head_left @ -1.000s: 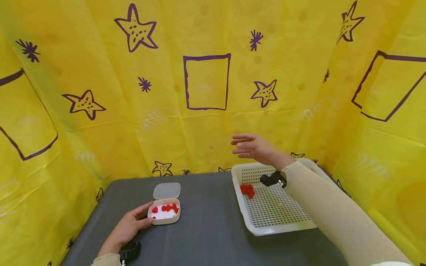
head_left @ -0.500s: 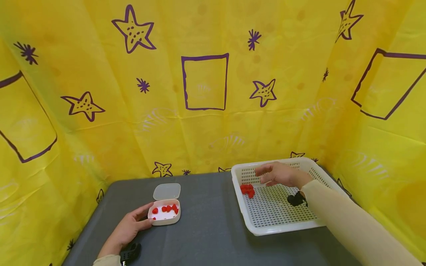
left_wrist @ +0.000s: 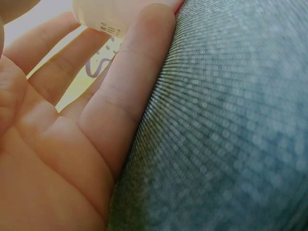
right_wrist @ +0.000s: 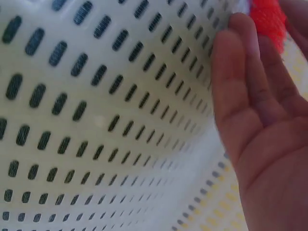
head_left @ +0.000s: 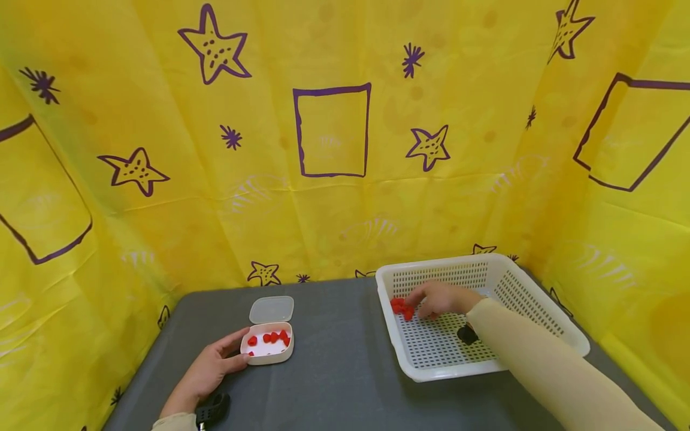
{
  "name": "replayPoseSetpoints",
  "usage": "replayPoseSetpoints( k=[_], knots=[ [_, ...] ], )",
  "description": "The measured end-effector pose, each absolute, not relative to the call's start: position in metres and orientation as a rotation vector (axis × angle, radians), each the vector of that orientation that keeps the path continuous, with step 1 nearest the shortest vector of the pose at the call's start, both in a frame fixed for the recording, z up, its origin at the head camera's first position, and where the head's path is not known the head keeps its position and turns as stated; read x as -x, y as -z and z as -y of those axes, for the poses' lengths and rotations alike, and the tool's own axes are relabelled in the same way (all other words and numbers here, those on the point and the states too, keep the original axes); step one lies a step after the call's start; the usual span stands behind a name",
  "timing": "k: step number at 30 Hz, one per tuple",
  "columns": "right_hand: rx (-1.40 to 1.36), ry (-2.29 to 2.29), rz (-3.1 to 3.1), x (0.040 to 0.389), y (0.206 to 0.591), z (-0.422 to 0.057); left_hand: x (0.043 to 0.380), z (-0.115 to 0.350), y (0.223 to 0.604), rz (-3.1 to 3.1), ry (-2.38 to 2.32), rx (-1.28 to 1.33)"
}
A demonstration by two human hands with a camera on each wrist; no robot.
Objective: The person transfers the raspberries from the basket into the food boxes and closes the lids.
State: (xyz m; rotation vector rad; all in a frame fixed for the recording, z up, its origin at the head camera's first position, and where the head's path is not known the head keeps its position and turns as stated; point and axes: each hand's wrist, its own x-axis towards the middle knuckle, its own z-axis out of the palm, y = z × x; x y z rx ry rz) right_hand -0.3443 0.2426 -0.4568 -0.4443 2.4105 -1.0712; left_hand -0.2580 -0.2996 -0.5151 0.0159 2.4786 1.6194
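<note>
In the head view my left hand (head_left: 212,365) holds the left end of a small pale lunch box (head_left: 269,360), thumb at the front corner and fingers at the back. Several small red lumps (head_left: 274,337) lie in it, and its translucent lid (head_left: 272,309) lies behind it. The left wrist view shows the box (left_wrist: 103,14) at the fingertips. My right hand (head_left: 442,298) reaches down into a white perforated basket (head_left: 401,353), its fingertips beside a red cluster (head_left: 399,307). In the right wrist view a rough-textured red piece (right_wrist: 269,21) sits just beyond the fingers; contact is unclear.
The basket's raised walls (head_left: 539,308) surround the right hand. A dark grey cloth (head_left: 334,359) covers the table between box and basket. Yellow printed curtains (head_left: 334,227) stand close behind the table and along both sides.
My right hand has come down from above the basket's back-left rim, first rightward, then left to the red cluster inside. The left hand stays at the box.
</note>
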Motion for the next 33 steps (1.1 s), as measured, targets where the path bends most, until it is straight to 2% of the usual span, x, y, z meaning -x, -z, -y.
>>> replayPoseSetpoints(
  k=[23, 28, 33],
  knots=[
    [0.538, 0.521, -2.677, 0.35, 0.458, -0.238, 0.257, 0.3, 0.514, -2.482, -1.619, -0.008],
    [0.428, 0.762, -2.627, 0.353, 0.451, -0.24, 0.256, 0.3, 0.514, -2.48, -1.632, -0.027],
    [0.322, 1.383, -2.356, 0.36, 0.437, -0.251, 0.257, 0.3, 0.515, -2.475, -1.628, -0.044]
  ],
)
